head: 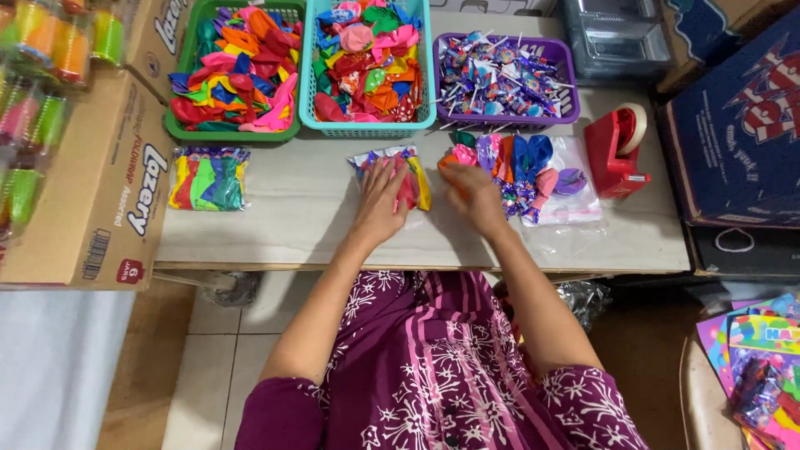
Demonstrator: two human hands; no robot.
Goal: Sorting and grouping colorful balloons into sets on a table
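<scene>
- Far left: a sealed packet of balloons lies flat on the table, well apart from both hands, in front of the green basket of loose balloons.
- Centre: the left hand presses palm-down on a small clear bag of balloons, fingers spread and released, not curled round it. Forearm extended straight forward, wrist flat.
- Step in hand, judged: flattening or settling 1 filled bag. The next move would call for pinching the bag's open edge shut while the palm holds it steady.
- Right of centre: the right hand rests fingers-down just beside the bag, at the edge of a loose row of balloons on a clear sheet. Whether it grips anything cannot be told.
- Right: the red tape dispenser stands near, untouched.
</scene>
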